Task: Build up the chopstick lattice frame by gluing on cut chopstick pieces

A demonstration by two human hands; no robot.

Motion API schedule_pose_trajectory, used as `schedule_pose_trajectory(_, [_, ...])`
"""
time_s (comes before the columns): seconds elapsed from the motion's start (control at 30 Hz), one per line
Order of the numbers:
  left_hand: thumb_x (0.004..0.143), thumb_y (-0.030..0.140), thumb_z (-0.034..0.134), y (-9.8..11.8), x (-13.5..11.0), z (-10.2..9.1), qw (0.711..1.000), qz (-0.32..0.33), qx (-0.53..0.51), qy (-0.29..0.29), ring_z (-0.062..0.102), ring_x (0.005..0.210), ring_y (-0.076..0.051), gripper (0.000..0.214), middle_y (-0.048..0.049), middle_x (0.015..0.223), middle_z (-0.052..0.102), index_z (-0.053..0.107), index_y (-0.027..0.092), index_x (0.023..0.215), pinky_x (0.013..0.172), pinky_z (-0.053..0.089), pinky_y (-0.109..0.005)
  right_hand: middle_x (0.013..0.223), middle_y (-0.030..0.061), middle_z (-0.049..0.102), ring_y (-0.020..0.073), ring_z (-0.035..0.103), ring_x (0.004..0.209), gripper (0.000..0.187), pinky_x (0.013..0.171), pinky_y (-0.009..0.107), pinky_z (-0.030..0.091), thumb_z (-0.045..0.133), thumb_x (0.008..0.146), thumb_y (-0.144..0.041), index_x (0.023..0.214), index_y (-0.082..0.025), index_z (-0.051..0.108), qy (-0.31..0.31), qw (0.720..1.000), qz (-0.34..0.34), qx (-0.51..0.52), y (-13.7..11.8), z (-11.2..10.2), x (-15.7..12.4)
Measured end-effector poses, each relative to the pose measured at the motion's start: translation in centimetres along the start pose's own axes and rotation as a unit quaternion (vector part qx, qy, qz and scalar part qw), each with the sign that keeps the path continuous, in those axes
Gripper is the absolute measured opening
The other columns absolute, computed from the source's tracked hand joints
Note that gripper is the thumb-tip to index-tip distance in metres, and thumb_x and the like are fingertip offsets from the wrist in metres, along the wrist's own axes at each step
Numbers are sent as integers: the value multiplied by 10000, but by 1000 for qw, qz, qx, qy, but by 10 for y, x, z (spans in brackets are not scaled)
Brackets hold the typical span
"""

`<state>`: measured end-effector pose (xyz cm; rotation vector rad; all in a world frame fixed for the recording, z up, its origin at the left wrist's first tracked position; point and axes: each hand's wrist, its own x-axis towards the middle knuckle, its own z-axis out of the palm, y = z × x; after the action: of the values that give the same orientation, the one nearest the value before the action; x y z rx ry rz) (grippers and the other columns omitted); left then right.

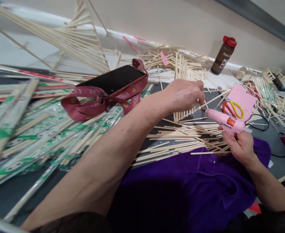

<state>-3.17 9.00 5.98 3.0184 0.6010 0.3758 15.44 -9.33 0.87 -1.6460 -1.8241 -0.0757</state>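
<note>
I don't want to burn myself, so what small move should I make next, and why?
Perhaps ease the glue gun slightly back from your left hand before squeezing. Your right hand holds it with the nozzle pointing toward the left hand, very close to it, and the tip may be hot.

Craft workspace, grey table (282, 168), loose wooden sticks (176, 134), pink glue gun (219, 117), scissors (231, 103)

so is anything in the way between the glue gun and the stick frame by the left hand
Only the left hand, close to the tip of the pink glue gun, partly covers the stick frame. I see nothing else across the gap; the scissors lie off to the side.
</note>
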Motion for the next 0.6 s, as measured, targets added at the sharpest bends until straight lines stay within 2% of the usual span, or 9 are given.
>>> schedule_pose_trajectory(0.17, [840,180,479,0,1,-1,1000,-3,3,-12,601,834,-141,314,-27,1086,664,753,281,954,562,335,-235,846,108,728,217,700,765,266,722,319,563,547,860,-330,972,-141,697,3,1000,2,6,0,0,0])
schedule_pose_trajectory(0.4, [843,186,476,0,2,-1,1000,-9,15,-10,603,860,-133,312,0,1091,671,747,290,959,569,327,-217,653,42,688,168,625,532,251,677,320,561,548,855,-331,941,-161,711,-6,1000,18,7,0,0,1])
schedule_pose_trajectory(0.6, [853,193,478,-1,2,-2,1000,-2,23,-4,606,851,-125,309,20,1069,686,748,310,944,574,329,-216,751,70,715,185,673,647,249,675,303,561,558,848,-317,955,-151,710,2,999,28,25,-1,0,-2])
